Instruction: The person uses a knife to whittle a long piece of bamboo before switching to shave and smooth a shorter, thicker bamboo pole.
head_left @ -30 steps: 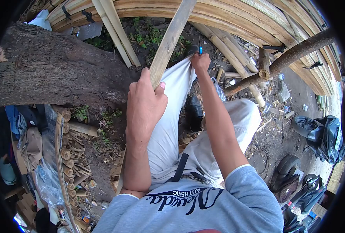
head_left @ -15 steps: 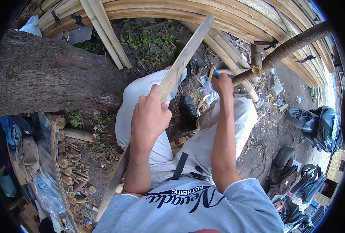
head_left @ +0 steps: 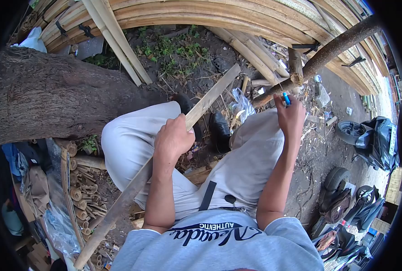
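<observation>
Wood strip: the long flat strip (head_left: 214, 95) is in your left hand (head_left: 174, 137), and it goes across in front of you.
Which way it runs: on a slant. The far end points away from you and to the right. The near end goes under your left arm and out past your left side.
Left fingers: wrapped around the strip, with the thumb on the right edge. They hold it somewhere in the middle, so wood sticks out both ways.
Right fingers: curled around a little blue thing (head_left: 286, 97). Most of it is hidden, so I can't tell what it is.
Nearer hand: your left one, since it is on the wood. Your right hand (head_left: 292, 116) is well apart from it, over by your right knee (head_left: 264, 122).
Strip from the right fingers: off to the left. The far end looks like the part closest to them.
By the right hand: a round branch (head_left: 336, 52) slants just past the fingers.
</observation>
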`<state>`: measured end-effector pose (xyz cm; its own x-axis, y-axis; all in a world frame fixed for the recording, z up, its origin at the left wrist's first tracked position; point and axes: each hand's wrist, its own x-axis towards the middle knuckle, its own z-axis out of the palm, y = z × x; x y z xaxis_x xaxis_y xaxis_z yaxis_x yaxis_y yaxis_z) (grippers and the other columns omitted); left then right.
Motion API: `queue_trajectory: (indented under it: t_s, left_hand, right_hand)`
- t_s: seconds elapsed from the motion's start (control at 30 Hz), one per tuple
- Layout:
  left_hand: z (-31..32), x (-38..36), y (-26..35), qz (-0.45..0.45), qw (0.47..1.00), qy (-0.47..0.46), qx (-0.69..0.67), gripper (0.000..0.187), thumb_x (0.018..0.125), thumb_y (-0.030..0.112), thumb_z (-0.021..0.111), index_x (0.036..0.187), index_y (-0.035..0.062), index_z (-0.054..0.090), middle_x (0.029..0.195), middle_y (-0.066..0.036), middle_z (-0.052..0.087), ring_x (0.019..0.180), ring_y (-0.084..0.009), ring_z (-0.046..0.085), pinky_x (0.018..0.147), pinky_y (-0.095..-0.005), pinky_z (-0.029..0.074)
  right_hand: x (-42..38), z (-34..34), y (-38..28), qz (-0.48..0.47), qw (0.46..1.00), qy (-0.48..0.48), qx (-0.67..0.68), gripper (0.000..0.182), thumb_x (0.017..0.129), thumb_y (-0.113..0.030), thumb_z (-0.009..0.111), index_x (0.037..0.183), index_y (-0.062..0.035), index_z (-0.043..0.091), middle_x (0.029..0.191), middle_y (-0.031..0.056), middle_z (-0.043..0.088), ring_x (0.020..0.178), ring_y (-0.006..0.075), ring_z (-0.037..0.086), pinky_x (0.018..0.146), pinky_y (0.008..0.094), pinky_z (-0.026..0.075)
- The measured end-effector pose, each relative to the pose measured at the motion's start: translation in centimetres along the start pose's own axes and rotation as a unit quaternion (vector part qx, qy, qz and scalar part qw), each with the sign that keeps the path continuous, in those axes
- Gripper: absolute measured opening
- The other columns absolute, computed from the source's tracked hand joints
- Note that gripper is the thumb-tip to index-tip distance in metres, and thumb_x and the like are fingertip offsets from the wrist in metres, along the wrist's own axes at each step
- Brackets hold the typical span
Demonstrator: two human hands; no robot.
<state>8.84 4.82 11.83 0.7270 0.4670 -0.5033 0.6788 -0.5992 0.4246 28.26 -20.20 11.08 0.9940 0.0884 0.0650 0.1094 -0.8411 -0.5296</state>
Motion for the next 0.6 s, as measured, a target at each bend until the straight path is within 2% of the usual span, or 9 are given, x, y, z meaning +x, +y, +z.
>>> queue_trajectory:
  t_s: [0.07,0.1,0.17,0.2,0.23,0.33,0.43,0.57,0.6]
  left_hand:
    - [0.2,-0.1,-1.0,-0.014,1.0,-0.007,0.006,0.041,0.088,0.019,0.071,0.119,-0.0055,0.063,0.113,-0.034,0.068,0.112,-0.0492,0.064,0.098,-0.0524,0.051]
    - [0.4,0.1,-1.3,-0.017,1.0,-0.015,0.002,0.041,0.088,0.019,0.071,0.119,-0.0055,0.063,0.113,-0.034,0.068,0.112,-0.0492,0.064,0.098,-0.0524,0.051]
    - [0.8,0.4,-2.2,-0.024,1.0,-0.002,0.009,0.041,0.089,0.02,0.071,0.12,-0.0054,0.063,0.114,-0.033,0.068,0.113,-0.0485,0.064,0.099,-0.0521,0.051]
    - [0.7,0.8,-2.4,-0.03,0.999,-0.011,0.006,0.042,0.089,0.02,0.07,0.121,-0.0051,0.063,0.115,-0.034,0.068,0.114,-0.0478,0.064,0.099,-0.0519,0.05]
    - [0.8,1.3,-2.5,-0.028,0.999,-0.015,0.002,0.042,0.089,0.02,0.07,0.121,-0.0051,0.063,0.115,-0.034,0.068,0.114,-0.0478,0.064,0.099,-0.0519,0.05]
    - [1.1,1.5,-2.8,-0.031,0.999,-0.002,-0.012,0.038,0.088,0.018,0.067,0.12,-0.0024,0.063,0.121,-0.028,0.068,0.115,-0.0452,0.065,0.101,-0.0513,0.052]
    - [1.4,1.7,-3.3,-0.003,0.999,-0.008,-0.044,0.038,0.09,0.02,0.068,0.121,-0.0017,0.063,0.12,-0.028,0.069,0.114,-0.045,0.066,0.1,-0.0517,0.052]
    - [0.7,0.9,-2.7,0.016,0.998,-0.029,-0.061,0.037,0.091,0.02,0.068,0.122,-0.0007,0.063,0.119,-0.028,0.069,0.113,-0.0445,0.066,0.098,-0.0521,0.053]
    - [0.6,0.8,-2.6,0.03,0.996,-0.033,-0.073,0.038,0.091,0.02,0.069,0.12,-0.0032,0.063,0.117,-0.03,0.068,0.113,-0.0465,0.065,0.098,-0.0529,0.052]
  right_hand:
    - [0.5,1.4,2.3,-0.041,0.981,-0.009,-0.188,0.044,0.09,-0.042,0.073,0.092,0.0017,0.073,0.085,0.022,0.073,0.076,0.0399,0.07,0.072,0.0484,0.054]
    - [0.9,1.3,2.0,-0.04,0.98,-0.015,-0.195,0.044,0.09,-0.042,0.073,0.092,0.0017,0.073,0.085,0.022,0.073,0.076,0.0399,0.07,0.072,0.0484,0.054]
    - [1.4,1.3,1.1,-0.013,0.954,-0.109,-0.28,0.037,0.085,-0.036,0.076,0.095,-0.0004,0.074,0.094,0.0233,0.075,0.091,0.0407,0.073,0.079,0.0513,0.056]
    - [2.0,1.6,1.6,-0.029,0.944,-0.125,-0.304,0.03,0.083,-0.028,0.076,0.097,-0.0015,0.074,0.096,0.0224,0.075,0.093,0.0402,0.074,0.078,0.0514,0.056]
    - [2.8,2.2,2.2,-0.029,0.942,-0.125,-0.31,0.03,0.083,-0.028,0.076,0.097,-0.0015,0.074,0.096,0.0224,0.075,0.093,0.0402,0.074,0.078,0.0514,0.056]
    - [4.2,5.1,4.6,-0.114,0.931,-0.078,-0.339,0.018,0.082,-0.017,0.072,0.094,-0.0033,0.073,0.093,0.0213,0.074,0.092,0.0429,0.073,0.078,0.0537,0.055]
    - [4.9,5.8,4.9,-0.11,0.939,-0.045,-0.322,0.018,0.084,-0.019,0.072,0.094,-0.0042,0.073,0.092,0.0205,0.074,0.09,0.0439,0.072,0.077,0.0543,0.055]
    - [6.7,4.2,3.4,-0.088,0.964,-0.004,-0.252,0.022,0.087,-0.026,0.073,0.092,-0.0048,0.074,0.09,0.0237,0.073,0.089,0.0425,0.072,0.078,0.0532,0.055]
    - [7.4,4.2,3.2,-0.09,0.963,0.004,-0.254,0.024,0.087,-0.026,0.072,0.092,-0.0026,0.075,0.089,0.026,0.073,0.089,0.0427,0.072,0.08,0.0531,0.054]
